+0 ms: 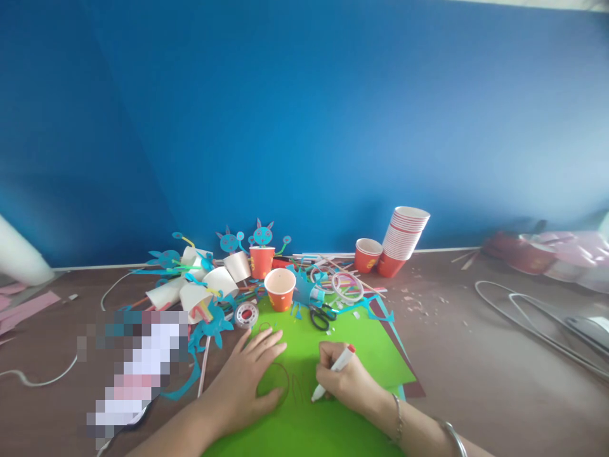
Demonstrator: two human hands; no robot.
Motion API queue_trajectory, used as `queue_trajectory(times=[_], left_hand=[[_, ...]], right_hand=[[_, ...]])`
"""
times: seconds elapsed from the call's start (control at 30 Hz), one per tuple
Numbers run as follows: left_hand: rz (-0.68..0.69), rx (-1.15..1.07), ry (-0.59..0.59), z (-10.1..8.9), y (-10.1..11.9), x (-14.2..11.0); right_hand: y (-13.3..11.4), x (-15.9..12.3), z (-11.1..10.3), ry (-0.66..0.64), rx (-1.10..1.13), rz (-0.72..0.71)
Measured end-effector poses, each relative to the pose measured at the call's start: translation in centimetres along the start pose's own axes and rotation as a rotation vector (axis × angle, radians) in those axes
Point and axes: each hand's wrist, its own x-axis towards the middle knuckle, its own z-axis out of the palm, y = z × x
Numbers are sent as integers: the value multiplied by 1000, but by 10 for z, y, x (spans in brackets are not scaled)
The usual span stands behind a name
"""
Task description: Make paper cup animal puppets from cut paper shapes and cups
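A sheet of green paper (366, 346) lies before me with thin red lines drawn on it. My left hand (257, 374) rests flat on the sheet, fingers spread, partly over a red curved outline. In my right hand (340, 377) is a white marker with a red end (342, 360), its tip down at the paper beside some red strokes. Past my hands, black-handled scissors (321, 317) lie on the sheet's far part. A roll of tape (246, 314) sits just beyond my left fingertips. An orange-red paper cup (280, 292) stands upright at the paper's far edge.
White cups with blue paper cutouts (221, 282) are heaped at the left. A tall leaning stack of paper cups (404, 241) stands back right, near the blue wall (304, 127). Paper scraps (412, 301) and a white cable (523, 324) lie on the right.
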Motion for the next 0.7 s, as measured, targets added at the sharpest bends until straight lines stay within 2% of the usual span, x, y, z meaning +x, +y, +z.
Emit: queue_trajectory(times=[0.37,0.7], left_hand=[[-16,-6,-25,-3,3,0],[-11,-4,-13,0,1,0]], right_hand=[[-2,0,0,5,-21,-18],[-1,1,2,90,-28,-43]])
